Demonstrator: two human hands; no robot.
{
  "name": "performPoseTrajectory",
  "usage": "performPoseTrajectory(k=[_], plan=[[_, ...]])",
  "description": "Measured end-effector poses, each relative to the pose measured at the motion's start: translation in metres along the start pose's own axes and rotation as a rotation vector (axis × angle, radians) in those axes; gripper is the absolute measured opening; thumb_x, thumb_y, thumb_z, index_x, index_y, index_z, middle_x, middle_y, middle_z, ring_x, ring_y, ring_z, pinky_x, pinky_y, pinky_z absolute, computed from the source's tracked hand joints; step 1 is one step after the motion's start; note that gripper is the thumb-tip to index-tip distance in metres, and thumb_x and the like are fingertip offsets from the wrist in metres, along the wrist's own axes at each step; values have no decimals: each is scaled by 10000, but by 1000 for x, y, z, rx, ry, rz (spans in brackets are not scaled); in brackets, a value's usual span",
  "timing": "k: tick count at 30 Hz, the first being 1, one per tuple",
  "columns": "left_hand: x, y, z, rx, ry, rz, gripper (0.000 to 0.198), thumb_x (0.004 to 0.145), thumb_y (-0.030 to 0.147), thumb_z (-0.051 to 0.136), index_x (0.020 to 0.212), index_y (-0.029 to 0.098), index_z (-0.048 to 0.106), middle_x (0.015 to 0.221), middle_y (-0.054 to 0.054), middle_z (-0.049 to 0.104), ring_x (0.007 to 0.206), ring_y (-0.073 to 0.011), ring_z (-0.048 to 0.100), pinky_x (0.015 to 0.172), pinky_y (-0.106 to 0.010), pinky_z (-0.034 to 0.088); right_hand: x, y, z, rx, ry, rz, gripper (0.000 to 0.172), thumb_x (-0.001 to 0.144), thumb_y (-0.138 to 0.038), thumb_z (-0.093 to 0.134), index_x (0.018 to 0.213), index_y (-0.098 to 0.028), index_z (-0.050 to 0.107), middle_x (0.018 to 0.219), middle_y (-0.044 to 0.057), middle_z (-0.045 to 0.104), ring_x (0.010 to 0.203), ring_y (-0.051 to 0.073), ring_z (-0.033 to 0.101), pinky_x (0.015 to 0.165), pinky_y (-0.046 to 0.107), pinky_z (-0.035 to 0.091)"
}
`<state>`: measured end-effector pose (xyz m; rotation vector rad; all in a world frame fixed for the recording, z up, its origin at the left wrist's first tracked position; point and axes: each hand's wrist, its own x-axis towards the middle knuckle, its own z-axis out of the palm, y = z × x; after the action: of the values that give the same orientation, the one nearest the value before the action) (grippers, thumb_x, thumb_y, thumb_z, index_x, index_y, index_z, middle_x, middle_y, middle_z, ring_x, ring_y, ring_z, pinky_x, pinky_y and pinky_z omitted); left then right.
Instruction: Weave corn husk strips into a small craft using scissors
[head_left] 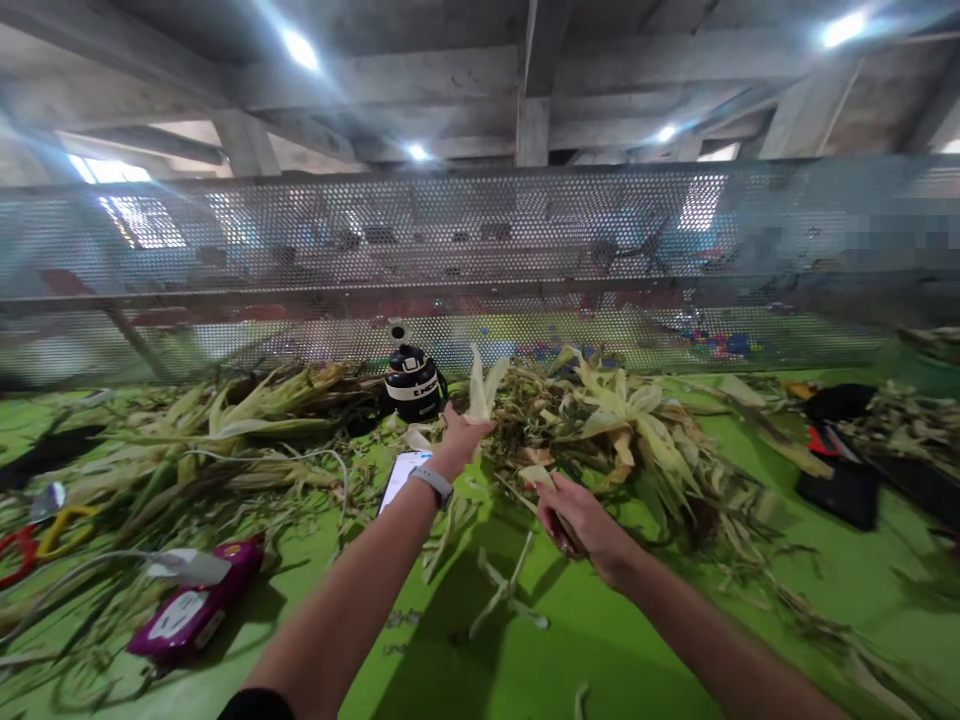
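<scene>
Reaching forward over the green tabletop, my left hand has its fingers closed at the base of a pale corn husk whose two pointed leaves stand upright. My right hand, lower and to the right, is curled with a short piece of husk pinched between thumb and fingers. Its lower fingers are in shadow. Just beyond my left hand stands a round black bottle with a white band. Partly behind my left wrist lies a phone with a lit screen.
Dried husks heap up on the left, and a larger husk bunch lies right. Scissors and a purple device with a cable are at lower left. A black object lies far right. A perforated metal screen runs behind.
</scene>
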<state>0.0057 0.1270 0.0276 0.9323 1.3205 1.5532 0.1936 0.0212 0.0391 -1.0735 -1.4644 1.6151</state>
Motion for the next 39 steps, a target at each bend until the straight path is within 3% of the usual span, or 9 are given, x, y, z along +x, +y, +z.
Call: performPoseTrajectory(k=[3,5,8,10,13,18,26,36,39], plan=[[-8,4,5,178,9,46,759,606,111,755,1274,166,400,1085,-124,621,1023,-252,584,859,-352,428,6,3,-9,229,20,56,371,809,-545,489,880,-190,571,512,-73,498,366,60,344,372,188,240],[-21,10,3,278,-23,111,546,689,171,703,1196,158,500,1144,-129,604,1105,-254,541,941,-362,385,7,6,-12,299,33,61,353,791,-528,512,863,-189,579,511,-70,523,366,60,377,378,187,259],[-53,21,-2,405,-136,185,144,759,303,650,788,162,658,867,-87,665,983,-271,580,950,-398,376,5,8,-13,320,54,41,309,736,-490,624,751,-192,542,531,-62,563,401,66,448,410,193,304],[-74,29,-5,477,-178,267,217,756,377,655,652,187,657,769,-71,646,994,-275,556,988,-393,337,4,7,-11,317,36,25,331,698,-474,693,714,-188,528,561,-51,589,447,75,493,451,199,337],[-94,35,-8,650,-265,541,293,833,419,550,685,207,688,806,-80,656,934,-252,567,907,-356,396,2,6,-9,288,-46,10,364,657,-475,756,749,-171,580,607,-39,597,518,80,518,516,205,357],[-102,25,-13,398,-614,222,234,781,392,627,700,173,651,688,-34,653,655,-161,573,625,-240,441,1,5,-7,54,-122,-85,413,662,-536,738,707,-140,629,631,-26,565,587,95,479,581,230,360],[-106,21,-25,280,-643,114,288,751,423,659,687,176,526,600,44,486,545,-91,405,509,-192,325,-2,-3,-19,102,-94,22,417,648,-532,751,703,-165,562,592,-64,475,493,61,386,467,192,286],[-96,32,-43,482,-567,288,160,701,318,720,804,197,730,629,-2,622,572,-133,488,535,-214,361,-3,-23,-57,-269,-285,88,283,687,-380,751,780,-135,644,714,-12,594,635,94,502,614,226,385],[-93,35,-45,527,-504,351,81,681,286,725,710,214,744,628,-16,639,592,-148,517,546,-222,373,-2,-25,-62,-361,-241,44,252,708,-370,723,754,-140,630,710,-10,586,652,107,505,642,242,395]])
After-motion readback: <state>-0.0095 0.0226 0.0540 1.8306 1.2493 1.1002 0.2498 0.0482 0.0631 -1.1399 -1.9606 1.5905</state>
